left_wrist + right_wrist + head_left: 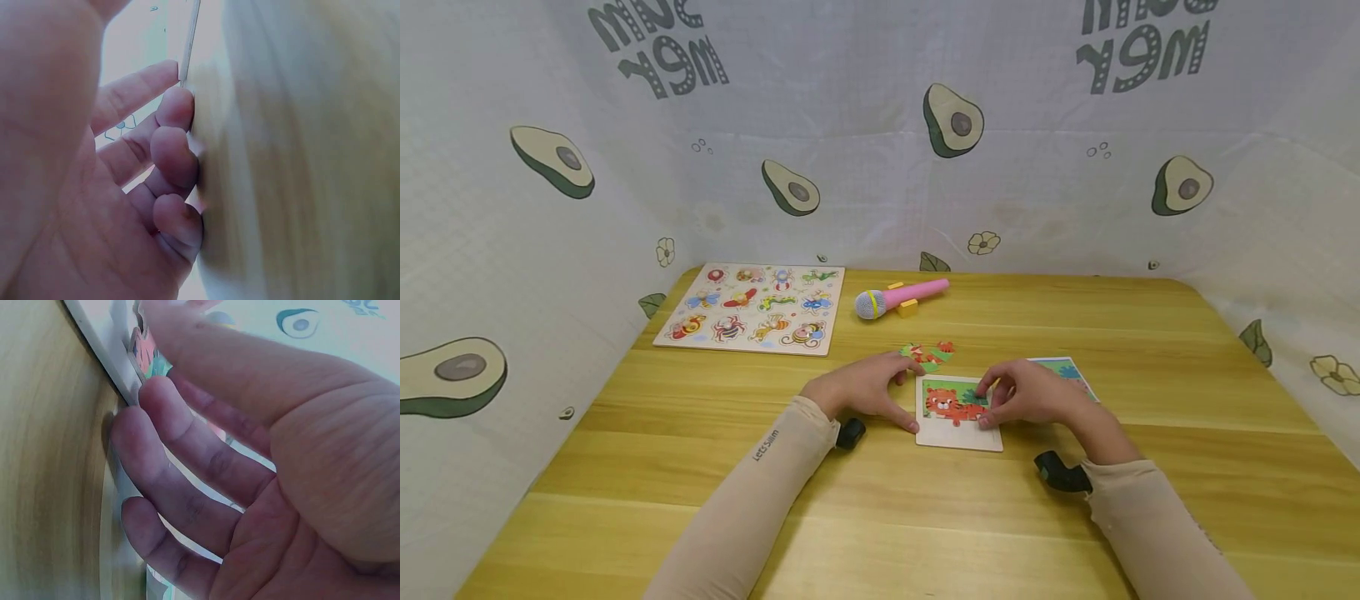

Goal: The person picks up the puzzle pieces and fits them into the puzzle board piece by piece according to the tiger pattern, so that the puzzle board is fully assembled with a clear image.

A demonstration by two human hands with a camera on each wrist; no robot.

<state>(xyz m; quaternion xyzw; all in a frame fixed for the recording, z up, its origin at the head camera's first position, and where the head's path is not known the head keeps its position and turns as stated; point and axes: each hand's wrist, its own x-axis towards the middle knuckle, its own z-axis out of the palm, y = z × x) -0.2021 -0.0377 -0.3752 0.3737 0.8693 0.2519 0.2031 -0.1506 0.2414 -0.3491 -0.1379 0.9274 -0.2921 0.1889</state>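
A small white puzzle board [951, 435] lies on the table, its upper part filled by a tiger picture [946, 403] and its lower strip bare white. My left hand [872, 387] holds the board's left side, index finger at the far corner and thumb at the near one. The other left fingers curl down onto the wood. Over the board's right side, my right hand [1033, 392] pinches a puzzle piece [143, 350] between thumb and index finger. That piece is mostly hidden by the fingers. Loose puzzle pieces [928, 358] lie just beyond the board.
A coloured card [1066, 368] lies partly behind my right hand. Farther back are a pink toy microphone [917, 292] with yellow feet and, at the left, a peg board of insects [752, 340]. An avocado-print cloth [872, 100] hangs behind the table.
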